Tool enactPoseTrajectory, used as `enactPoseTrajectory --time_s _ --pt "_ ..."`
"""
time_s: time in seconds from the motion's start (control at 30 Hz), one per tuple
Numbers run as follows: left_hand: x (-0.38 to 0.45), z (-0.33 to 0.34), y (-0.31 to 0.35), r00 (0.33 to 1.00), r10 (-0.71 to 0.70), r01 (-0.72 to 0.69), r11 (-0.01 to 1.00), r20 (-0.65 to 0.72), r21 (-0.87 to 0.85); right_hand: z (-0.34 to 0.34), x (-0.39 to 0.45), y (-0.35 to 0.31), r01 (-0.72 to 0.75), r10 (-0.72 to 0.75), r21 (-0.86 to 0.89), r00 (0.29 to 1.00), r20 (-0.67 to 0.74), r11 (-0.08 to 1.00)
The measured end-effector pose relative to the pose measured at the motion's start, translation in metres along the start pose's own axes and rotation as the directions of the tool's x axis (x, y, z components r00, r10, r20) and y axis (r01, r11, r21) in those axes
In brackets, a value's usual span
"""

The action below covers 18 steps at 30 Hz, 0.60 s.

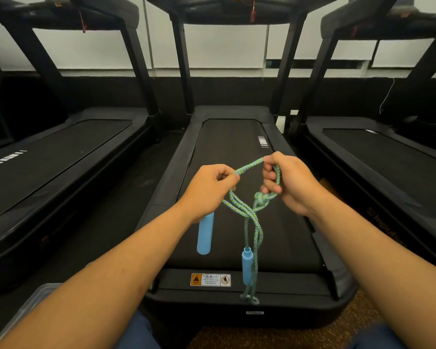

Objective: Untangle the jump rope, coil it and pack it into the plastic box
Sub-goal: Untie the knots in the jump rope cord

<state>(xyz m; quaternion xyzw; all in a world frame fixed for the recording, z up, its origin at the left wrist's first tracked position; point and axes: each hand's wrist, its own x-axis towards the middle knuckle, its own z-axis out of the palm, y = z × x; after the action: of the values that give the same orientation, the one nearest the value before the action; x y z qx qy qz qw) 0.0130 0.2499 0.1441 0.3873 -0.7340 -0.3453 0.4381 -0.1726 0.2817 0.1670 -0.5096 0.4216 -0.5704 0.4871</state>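
1. Above the belt of the middle treadmill [227, 147] we hold the jump rope [249, 165], a braided green-and-blue cord, stretched between both our hands.
2. Our left hand [209, 187] is closed, thumb and forefinger pinching a strand of the cord; several strands fall away just below that pinch.
3. Our right hand [290, 182] is closed as well, its fingers curled around a loop of the cord, with the taut stretch leaving it at the top.
4. A knot [261, 197] sits in the cord just below the right hand's fingers, between the two hands.
5. From the knot the strands cross and hang down together, ending in a small tangle low over the treadmill's rear edge.
6. One blue handle [206, 234] hangs below our left wrist, tilted slightly.
7. The second blue handle [247, 265] hangs upright beside the dangling strands, near a warning sticker [210, 279] on the deck.
8. The plastic box [29, 304], clear, shows at the lower left, partly hidden by our left forearm, well apart from the rope.
9. Two further treadmills stand left and right of the middle one.
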Motion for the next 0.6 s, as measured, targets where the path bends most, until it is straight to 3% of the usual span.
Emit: enactPoseTrajectory --time_s 0.13,0.27,0.5,0.6 --pt "0.001 -0.002 -0.003 0.999 0.034 -0.034 0.999 0.015 0.009 -0.003 0.000 -0.005 -0.066 0.068 0.126 0.998 -0.014 0.990" --pt "-0.003 -0.002 -0.005 0.993 0.030 -0.039 0.997 0.117 0.068 -0.010 0.003 -0.009 -0.069 0.090 0.297 0.994 -0.060 0.952" --pt "-0.009 -0.001 -0.003 0.922 -0.022 -0.086 0.962 0.386 0.260 -0.023 0.008 -0.013 0.067 -0.008 0.375 0.988 -0.156 0.925" --pt "-0.010 -0.003 -0.003 0.907 -0.074 -0.071 0.943 0.415 0.325 -0.033 0.007 -0.020 0.141 -0.051 0.431 0.976 -0.214 0.891"
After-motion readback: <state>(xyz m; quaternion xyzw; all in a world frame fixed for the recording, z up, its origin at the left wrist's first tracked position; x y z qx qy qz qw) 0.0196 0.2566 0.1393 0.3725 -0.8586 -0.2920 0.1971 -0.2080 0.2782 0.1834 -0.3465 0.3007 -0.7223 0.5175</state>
